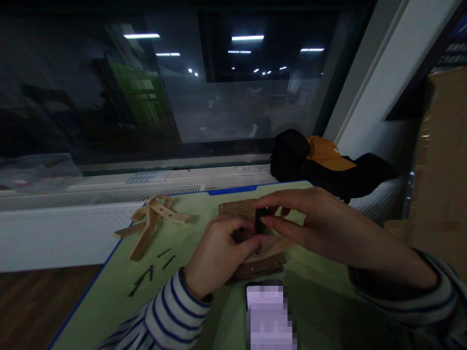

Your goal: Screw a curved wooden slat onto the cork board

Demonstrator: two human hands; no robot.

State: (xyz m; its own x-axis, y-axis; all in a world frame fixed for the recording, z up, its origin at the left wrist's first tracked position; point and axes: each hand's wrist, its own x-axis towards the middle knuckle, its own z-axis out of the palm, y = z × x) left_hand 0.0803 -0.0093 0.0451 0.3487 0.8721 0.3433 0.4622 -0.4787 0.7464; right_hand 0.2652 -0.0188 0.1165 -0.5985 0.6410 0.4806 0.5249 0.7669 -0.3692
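Note:
My left hand [222, 248] is curled in a pinch over a flat wooden piece [272, 248] that lies on a brown cork board [239, 209]. What its fingers hold is too dark to name. My right hand [310, 218] comes in from the right, thumb and fingers pinching a small black part [260, 219] just above the wooden piece. Both hands almost touch at the fingertips.
Crossed wooden slats with holes [153, 221] lie at the left on the green mat [109, 291], with several dark screws [149, 274] near them. A phone [268, 311] lies at the front. A black bag with an orange cap [324, 155] sits on the windowsill.

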